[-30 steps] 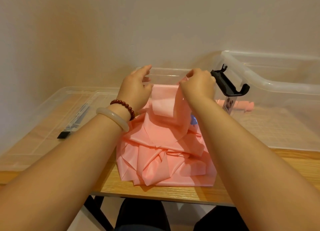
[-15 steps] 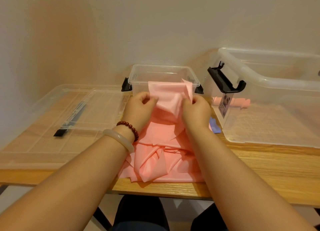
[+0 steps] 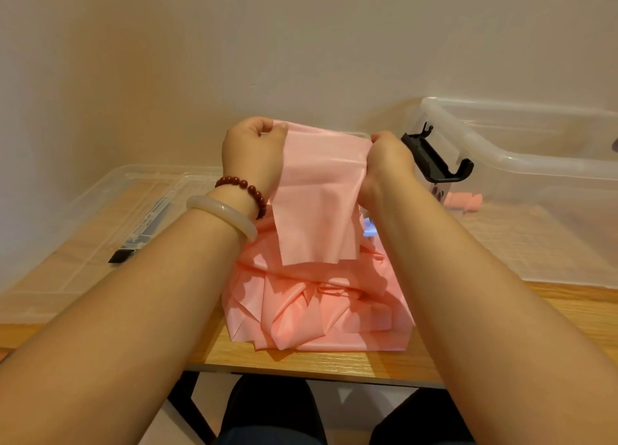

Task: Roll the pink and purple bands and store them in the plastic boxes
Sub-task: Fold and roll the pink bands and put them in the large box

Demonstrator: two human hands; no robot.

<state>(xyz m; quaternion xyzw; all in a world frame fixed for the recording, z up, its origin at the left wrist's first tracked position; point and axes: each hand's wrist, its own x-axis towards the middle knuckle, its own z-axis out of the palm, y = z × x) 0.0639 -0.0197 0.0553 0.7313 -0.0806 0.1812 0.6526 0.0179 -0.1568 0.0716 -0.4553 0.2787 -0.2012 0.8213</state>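
Pink band [image 3: 317, 190] is up off the heap now. Half a second ago I had both hands low over the pile with the end bunched between them. Now they've risen and drawn apart, left hand [image 3: 254, 150] pinching the top left corner, right hand [image 3: 384, 157] pinching the top right, fingers curled on the edge. The free end hangs as a flat sheet between them, and the rest lies crumpled in folds on the surface [image 3: 334, 361]. My read: the end has been found and squared, which is what a roll starts from, but no rolling is done yet. The small box I could see behind the pile a moment back is screened by the lifted sheet. Room, then: the right hand sits just beside the black latch [image 3: 438, 163] of the large plastic box [image 3: 535, 163], so there's little slack that side. A pink roll [image 3: 463, 202] already lies inside that box. A sliver of purple [image 3: 369, 229] peeks out by my right wrist, likely the purple band, though I can't be sure. On the left the clear lid [image 3: 100, 210] lies flat, with open air above it. The heap reaches nearly to the surface's front edge, so a tug towards me could drag folds over it.
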